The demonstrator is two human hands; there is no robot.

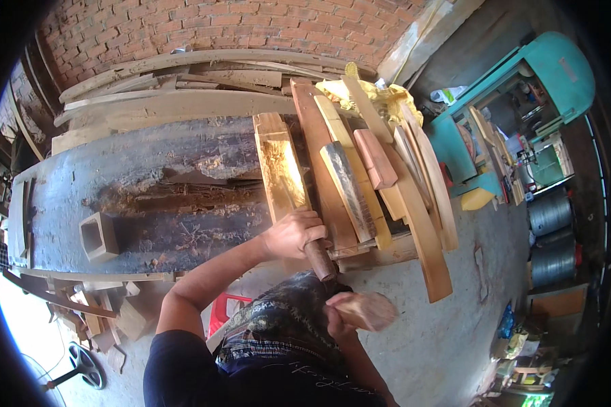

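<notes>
My left hand [295,233] is wrapped round the brown wooden handle of a chisel [320,262], whose butt end points toward my body. The blade side runs into a long yellowish block [275,146] with a hollow cut along its upper face; the cutting tip is hard to make out. Just beyond the handle's butt, low and to the right, my right hand [339,321] grips a pale wooden mallet [370,311], slightly smeared by motion. A gap shows between the mallet and the chisel handle.
The block lies on a dark, worn slab bench [204,237] with a rotted split. Several planks [360,183] and a reddish block [375,159] lie to its right. A hollow wooden box [98,237] sits at left. A teal bandsaw [557,74] stands at far right; offcuts [98,312] litter the floor.
</notes>
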